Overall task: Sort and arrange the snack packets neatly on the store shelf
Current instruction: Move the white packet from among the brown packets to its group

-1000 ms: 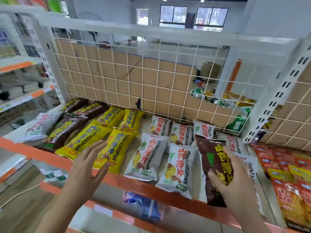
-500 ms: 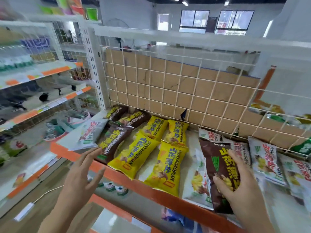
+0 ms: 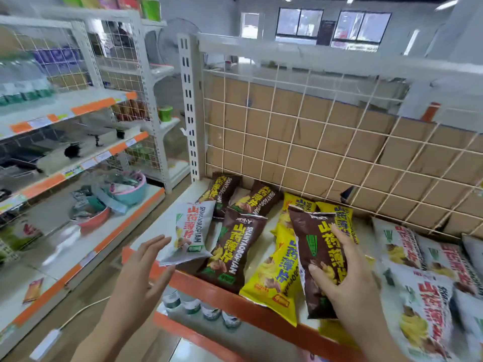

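1. Right hand (image 3: pixel 358 291) grips a brown packet (image 3: pixel 317 246) by its lower half, thumb across the front. The packet sits over the yellow packets (image 3: pixel 277 278).
2. Left hand (image 3: pixel 141 278) is released, fingers spread. A white packet (image 3: pixel 188 231) lies just past its fingertips; contact unclear.
3. "SHANYAOBOPIAN" reads on the white packet and on the shelf-laid brown packet (image 3: pixel 232 246) between the hands.
4. More white packets (image 3: pixel 423 283) lie right of the right hand.

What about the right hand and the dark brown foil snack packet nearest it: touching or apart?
Touching. The head view shows the right hand holding the dark brown foil snack packet, thumb on its front, fingers curled round its right edge.
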Available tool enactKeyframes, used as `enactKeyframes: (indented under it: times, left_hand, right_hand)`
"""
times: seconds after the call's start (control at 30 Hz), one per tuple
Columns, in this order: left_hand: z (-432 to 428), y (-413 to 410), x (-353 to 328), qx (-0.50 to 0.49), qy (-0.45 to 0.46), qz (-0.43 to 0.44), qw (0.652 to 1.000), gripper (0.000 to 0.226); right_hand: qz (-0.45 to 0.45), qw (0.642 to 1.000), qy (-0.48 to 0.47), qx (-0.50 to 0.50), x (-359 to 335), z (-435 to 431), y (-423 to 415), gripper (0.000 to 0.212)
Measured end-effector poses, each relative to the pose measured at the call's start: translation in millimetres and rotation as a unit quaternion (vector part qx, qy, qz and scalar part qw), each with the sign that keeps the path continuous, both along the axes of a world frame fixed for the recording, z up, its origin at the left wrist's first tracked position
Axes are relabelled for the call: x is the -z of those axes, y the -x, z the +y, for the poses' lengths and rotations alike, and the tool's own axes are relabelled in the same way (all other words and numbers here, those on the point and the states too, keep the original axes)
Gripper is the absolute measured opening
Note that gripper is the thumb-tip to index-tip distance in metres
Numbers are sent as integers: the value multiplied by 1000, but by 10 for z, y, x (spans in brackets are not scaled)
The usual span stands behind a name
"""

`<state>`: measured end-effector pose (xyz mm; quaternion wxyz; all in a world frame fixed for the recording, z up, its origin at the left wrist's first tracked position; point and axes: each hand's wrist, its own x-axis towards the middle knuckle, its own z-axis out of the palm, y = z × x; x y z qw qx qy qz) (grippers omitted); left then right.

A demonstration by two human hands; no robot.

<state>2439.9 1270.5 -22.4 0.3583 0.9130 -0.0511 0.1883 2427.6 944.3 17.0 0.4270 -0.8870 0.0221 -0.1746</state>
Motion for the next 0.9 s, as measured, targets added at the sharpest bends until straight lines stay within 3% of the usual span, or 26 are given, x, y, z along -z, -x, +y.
enactKeyframes:
  times: [0.13, 0.27, 0.4, 0.5, 0.67, 0.9]
  left_hand:
    - [-108, -236, 50, -19, 30, 36, 999, 52]
    - [-266, -551, 55, -34, 90, 98, 991, 71]
    - [-338, -894, 70, -76, 70, 168, 980, 89]
    - [-362, -1056, 126, -101, -15, 207, 973, 98]
    - [-328, -1132, 169, -100, -50, 223, 968, 96]
    - [-137, -1186, 155, -48, 36, 207, 977, 85]
  right_hand:
    - [1, 1000, 9, -25, -31, 148, -143, 73]
    - [2, 999, 20, -36, -19, 179, -322, 73]
    - [-8, 999, 5, -43, -32, 177, -491, 72]
    - [-6, 999, -2, -45, 11, 154, -589, 73]
    - [9, 999, 2, -46, 51, 197, -696, 72]
    - [5, 1000, -1, -8, 25, 447, -771, 73]
